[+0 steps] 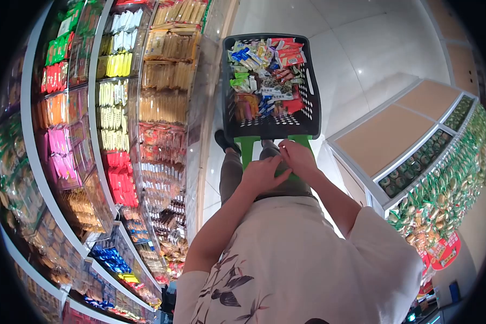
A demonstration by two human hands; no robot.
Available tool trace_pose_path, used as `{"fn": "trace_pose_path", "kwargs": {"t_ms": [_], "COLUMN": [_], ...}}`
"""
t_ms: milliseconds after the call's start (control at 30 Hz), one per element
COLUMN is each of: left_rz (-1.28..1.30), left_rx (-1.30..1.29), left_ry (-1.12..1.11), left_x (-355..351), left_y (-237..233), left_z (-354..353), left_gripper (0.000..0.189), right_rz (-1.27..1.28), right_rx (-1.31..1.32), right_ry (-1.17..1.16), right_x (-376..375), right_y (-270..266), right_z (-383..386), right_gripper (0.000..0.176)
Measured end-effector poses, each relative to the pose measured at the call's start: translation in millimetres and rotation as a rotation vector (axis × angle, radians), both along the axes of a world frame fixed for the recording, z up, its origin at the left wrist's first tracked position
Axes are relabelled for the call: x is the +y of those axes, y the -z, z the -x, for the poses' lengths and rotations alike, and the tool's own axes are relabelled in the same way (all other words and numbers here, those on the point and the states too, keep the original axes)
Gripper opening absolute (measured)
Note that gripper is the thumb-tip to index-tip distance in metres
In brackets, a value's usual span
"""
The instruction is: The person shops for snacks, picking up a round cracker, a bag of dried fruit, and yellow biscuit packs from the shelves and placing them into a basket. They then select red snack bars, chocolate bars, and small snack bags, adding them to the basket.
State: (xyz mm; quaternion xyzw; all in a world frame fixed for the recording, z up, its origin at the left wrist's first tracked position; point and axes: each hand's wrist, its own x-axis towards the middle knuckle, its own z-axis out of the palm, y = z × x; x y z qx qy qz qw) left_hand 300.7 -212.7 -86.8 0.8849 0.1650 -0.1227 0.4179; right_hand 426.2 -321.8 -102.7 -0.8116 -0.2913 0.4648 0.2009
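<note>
Bright, fisheye-warped, perhaps slightly soft.

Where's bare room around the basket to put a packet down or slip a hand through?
Bare: the white floor between the basket and the display stand, and that stand's tan top panels. A narrow floor strip runs between basket and shelves. Crowded: the basket is heaped with packets, and the shelves are packed.
</note>
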Motion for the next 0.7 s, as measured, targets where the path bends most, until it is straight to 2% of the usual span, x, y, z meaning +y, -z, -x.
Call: {"fn": "trace_pose_path", "kwargs": {"t_ms": [67,167,300,333,400,433,700], "left_rz": [0.04,0.064,0.109,0.284,0.638,0.705,0.517], "left_rx": [-0.013,-0.051,-0.089,-0.059,-0.004,-0.027,-0.046], "left_ry": [-0.013,-0.015,-0.099,-0.277,-0.622,-0.672,-0.606], "left_x": [1,0,11,16,30,40,144], "left_y": [3,3,24,28,33,34,32], "left_z": [2,8,16,21,31,41,199], "left_gripper": [0.031,0.026,0.022,0.021,0.021,0.021,0.021], "right_rz": [-0.009,0.0,-0.04,-0.022,0.011,0.033,0.112], "right_rx": [-0.08,-0.09,-0.324,-0.355,-0.373,-0.381,-0.438], "right_ry": [0.076,0.029,-0.02,-0.109,-0.097,-0.093,0.008], "right_x": [9,-4,-4,-5,0,4,27], "right_y": [-11,0,-3,-1,-9,-16,-17], "right_z": [8,24,42,50,56,59,85], "right_gripper": [0.023,0.024,0.031,0.041,0.045,0.047,0.056]}}
